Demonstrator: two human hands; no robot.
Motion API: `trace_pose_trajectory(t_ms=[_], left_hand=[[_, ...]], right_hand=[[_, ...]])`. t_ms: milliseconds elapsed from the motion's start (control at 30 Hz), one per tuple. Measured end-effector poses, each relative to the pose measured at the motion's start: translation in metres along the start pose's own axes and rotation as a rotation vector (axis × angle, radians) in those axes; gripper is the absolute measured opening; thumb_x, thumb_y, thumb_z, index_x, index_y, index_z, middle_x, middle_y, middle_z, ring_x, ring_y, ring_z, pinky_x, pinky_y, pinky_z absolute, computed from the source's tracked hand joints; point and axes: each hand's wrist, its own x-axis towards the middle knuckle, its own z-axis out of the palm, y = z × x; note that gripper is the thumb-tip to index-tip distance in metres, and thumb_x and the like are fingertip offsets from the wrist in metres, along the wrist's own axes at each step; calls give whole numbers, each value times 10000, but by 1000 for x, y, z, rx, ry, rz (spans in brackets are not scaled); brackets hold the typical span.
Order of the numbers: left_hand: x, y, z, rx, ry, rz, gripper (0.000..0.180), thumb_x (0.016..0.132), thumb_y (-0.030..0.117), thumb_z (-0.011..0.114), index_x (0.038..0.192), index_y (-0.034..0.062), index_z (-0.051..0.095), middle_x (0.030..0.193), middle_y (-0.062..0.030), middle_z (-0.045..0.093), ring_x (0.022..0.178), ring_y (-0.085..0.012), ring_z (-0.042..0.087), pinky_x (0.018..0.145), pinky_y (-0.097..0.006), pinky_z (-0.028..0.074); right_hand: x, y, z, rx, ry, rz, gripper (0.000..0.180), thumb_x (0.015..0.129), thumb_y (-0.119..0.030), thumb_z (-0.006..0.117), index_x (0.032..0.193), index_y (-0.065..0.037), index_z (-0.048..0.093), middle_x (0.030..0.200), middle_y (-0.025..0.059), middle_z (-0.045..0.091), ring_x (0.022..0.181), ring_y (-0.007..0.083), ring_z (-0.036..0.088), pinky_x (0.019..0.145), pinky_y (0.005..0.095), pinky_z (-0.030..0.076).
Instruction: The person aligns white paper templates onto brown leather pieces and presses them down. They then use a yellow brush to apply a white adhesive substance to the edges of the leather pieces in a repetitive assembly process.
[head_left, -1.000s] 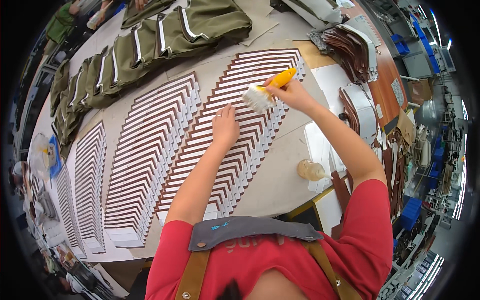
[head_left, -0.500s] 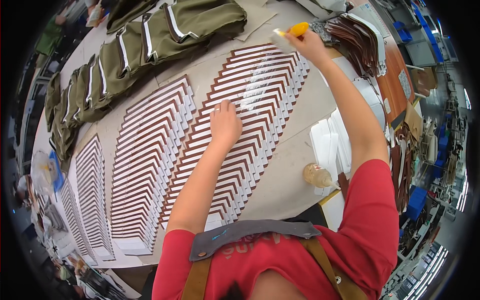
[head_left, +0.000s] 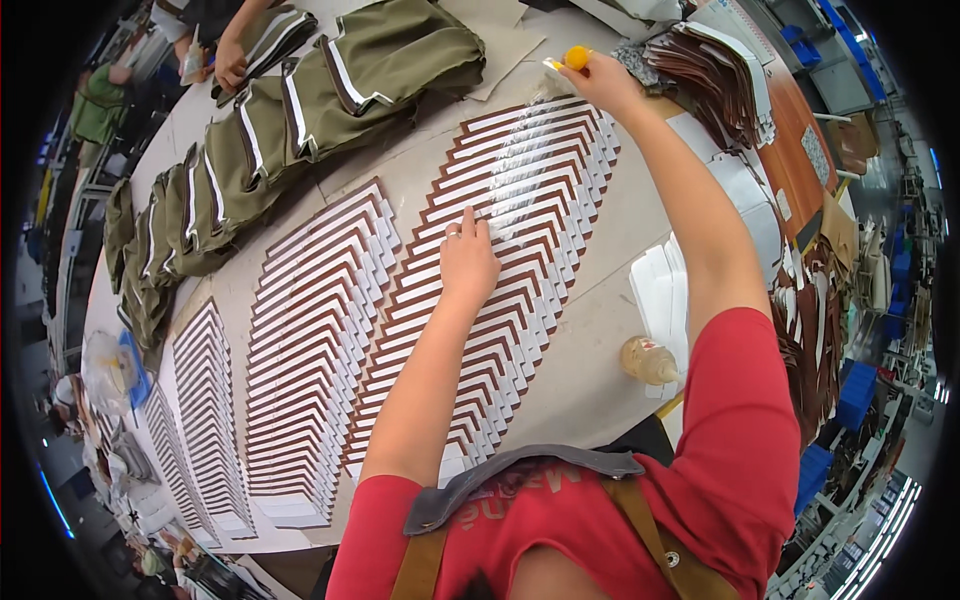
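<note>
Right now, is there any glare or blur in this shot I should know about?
Head view: a wet, shiny streak glints down the fanned brown-and-white strips below the right hand; the brush looks slightly smeared; the table's edges bow from fisheye; the corners are black.

Brown-and-white chevron-striped rows of pieces (head_left: 520, 230), olive green bags (head_left: 300, 110) with white stripes, yellow-handled brush (head_left: 572, 58)

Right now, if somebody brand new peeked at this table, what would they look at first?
Probably the long fanned rows of brown-and-white striped pieces spread like fish bones over the pale table. The left hand presses flat on the middle row, while the right hand holds a yellow-handled brush at that row's far end. Behind them, a line of olive-green fabric pieces with white stripes curves along the far edge.
</note>
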Motion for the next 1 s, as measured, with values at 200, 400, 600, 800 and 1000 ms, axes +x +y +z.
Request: trace_pose_trajectory(t_ms=[200,400,600,800,1000], left_hand=[[1,2,2,18,1,-28,395,655,67,617,1031,-18,530,1309,-189,431,1058,-346,507,810,-388,472],[4,7,-7,2,-23,-13,398,658,67,614,1036,-28,534,1308,-198,433,1050,-354,511,819,-391,480],[2,3,-3,-7,-17,-31,383,656,61,599,1023,-31,535,1293,-204,447,1044,-369,513,804,-397,495],[5,5,2,18,30,1,382,649,62,603,1013,-33,537,1281,-202,457,1041,-373,514,788,-393,502],[4,3,1,33,27,-8,377,643,54,604,1003,-35,537,1269,-205,467,1040,-377,514,779,-386,507]], right_hand=[[-62,-90,19,528,-425,-87,353,800,-354,638,916,-21,642,777,132,655,698,217,613,665,321,476],[-7,-31,19,31,-151,161,390,799,-397,616,887,-20,652,763,156,645,649,233,605,610,339,471],[-43,-95,27,423,-323,-85,337,828,-362,593,945,-52,652,801,141,648,697,220,613,651,321,479],[-13,-85,46,112,-357,-20,332,818,-380,599,883,-56,634,765,119,646,682,284,608,620,355,476],[-27,-109,34,197,-275,-139,312,804,-371,630,934,-88,633,783,115,644,719,287,607,649,338,477]])
